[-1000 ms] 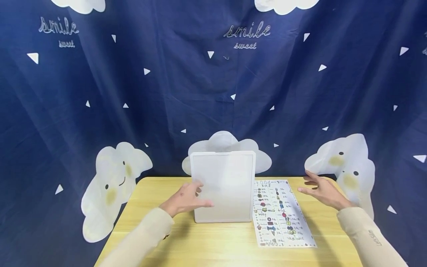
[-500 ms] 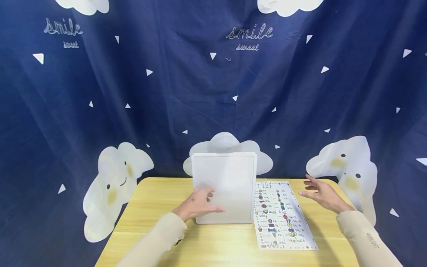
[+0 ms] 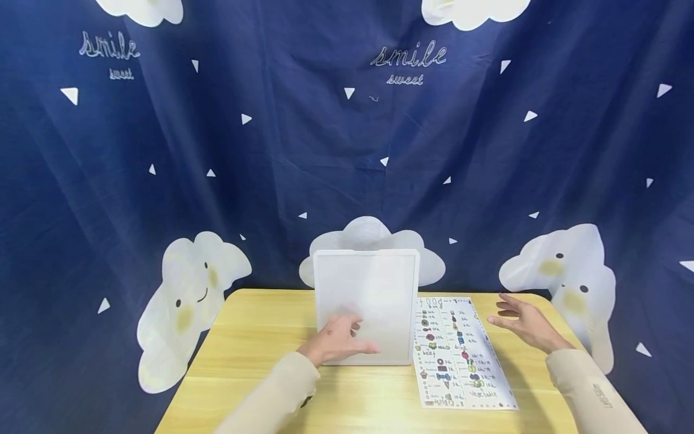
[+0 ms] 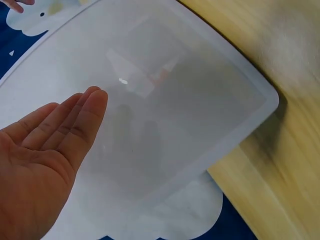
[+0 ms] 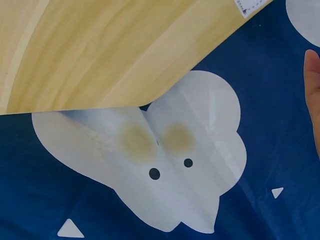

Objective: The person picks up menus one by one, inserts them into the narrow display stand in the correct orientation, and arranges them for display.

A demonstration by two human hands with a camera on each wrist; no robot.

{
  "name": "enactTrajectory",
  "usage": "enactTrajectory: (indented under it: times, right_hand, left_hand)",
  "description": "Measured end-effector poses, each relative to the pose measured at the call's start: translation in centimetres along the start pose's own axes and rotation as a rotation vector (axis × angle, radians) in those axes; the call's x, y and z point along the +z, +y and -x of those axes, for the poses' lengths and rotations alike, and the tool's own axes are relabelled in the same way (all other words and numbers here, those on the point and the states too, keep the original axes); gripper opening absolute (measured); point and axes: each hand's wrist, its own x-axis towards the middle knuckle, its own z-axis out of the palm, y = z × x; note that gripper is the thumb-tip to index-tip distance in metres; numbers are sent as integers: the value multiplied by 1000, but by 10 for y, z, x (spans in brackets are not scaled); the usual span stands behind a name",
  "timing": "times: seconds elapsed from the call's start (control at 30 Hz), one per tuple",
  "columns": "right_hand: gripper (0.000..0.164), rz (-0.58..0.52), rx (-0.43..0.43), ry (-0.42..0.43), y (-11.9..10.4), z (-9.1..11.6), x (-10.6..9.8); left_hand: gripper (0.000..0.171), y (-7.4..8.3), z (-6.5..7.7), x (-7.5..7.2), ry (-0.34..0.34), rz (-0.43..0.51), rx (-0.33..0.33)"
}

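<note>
A white square panel with rounded corners and a raised rim stands upright on the wooden table. My left hand hovers before its lower part, thumb pointing right and fingers extended, holding nothing. The left wrist view shows that hand's palm and the panel's glossy, hazy face with faint reflections. To the right of the panel lies a paper sheet with handwritten food words, small coloured drawings and numbers. My right hand is beyond the sheet's right edge, fingers relaxed and holding nothing; only its edge shows in the right wrist view.
The pale wooden table has rounded back corners. Behind it hangs a dark blue curtain printed with white clouds, triangles and the words "smile sweet".
My left hand has moved right and slightly down across the front of the panel. The right hand has barely moved. Panel and sheet stay in place while the head view shifts slightly.
</note>
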Motion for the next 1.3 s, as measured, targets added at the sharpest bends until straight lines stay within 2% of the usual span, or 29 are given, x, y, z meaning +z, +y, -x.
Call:
enactTrajectory:
  times: [0.33, 0.57, 0.7, 0.9, 1.1, 1.3]
  right_hand:
    - [79, -23, 18, -12, 2, -2, 4]
    - [79, -79, 55, -22, 5, -4, 11]
    - [78, -113, 80, -31, 8, -5, 15]
    - [77, -115, 111, -37, 12, -4, 18]
    - [81, -131, 154, -57, 15, -3, 20]
    - [80, -150, 174, -61, 20, -1, 25]
  left_hand:
    - [85, 5, -6, 19, -29, 28, -19]
    - [82, 5, -9, 33, -43, 122, 10]
    - [83, 7, -10, 43, -51, 160, 3]
    - [82, 11, -13, 58, -46, 189, -14]
    - [82, 17, -16, 68, -20, 242, -33]
    - [81, 15, -18, 79, 0, 260, -45]
